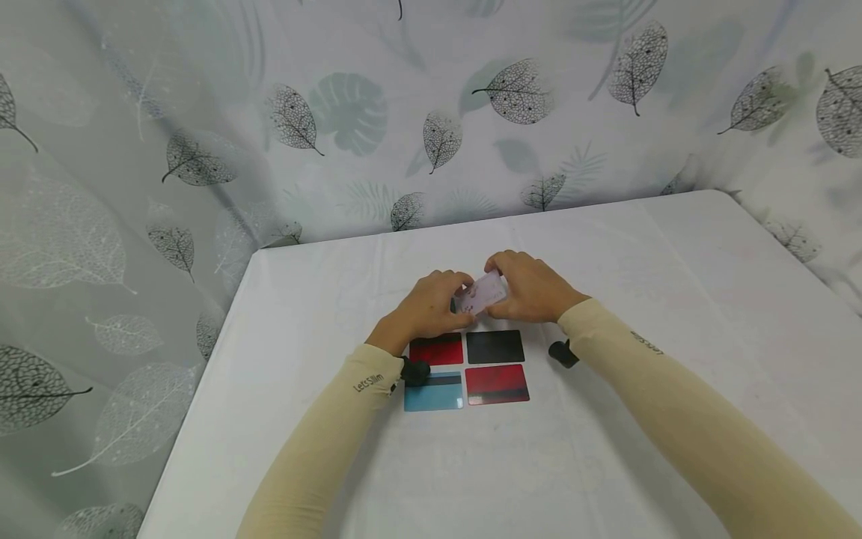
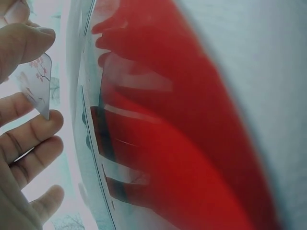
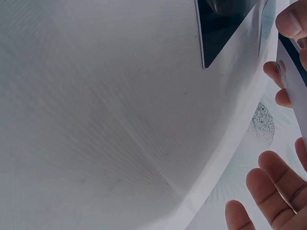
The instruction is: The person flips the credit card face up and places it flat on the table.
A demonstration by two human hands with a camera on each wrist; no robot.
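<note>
Two hands share one pale card printed with pink blossom (image 1: pixel 483 294), tilted and raised above the white-covered counter (image 1: pixel 606 449), slightly right of and below the centre of the head view. The left hand (image 1: pixel 434 303) pinches its left end, fingers partly curled and thumb below; the right hand (image 1: pixel 528 288) grips its right end, thumb and forefinger spread to its edges. Nearer the viewer, four cards lie in two rows: a red card (image 1: pixel 436 352) at upper left, a black card (image 1: pixel 494 347) beside it, a blue card (image 1: pixel 433 399) at lower left and a second red card (image 1: pixel 497 380) at lower right. In the left wrist view, a glossy red surface fills the middle, mirroring fingers. Leaf-printed fabric (image 1: pixel 377 45) spans the top of the head view.
</note>
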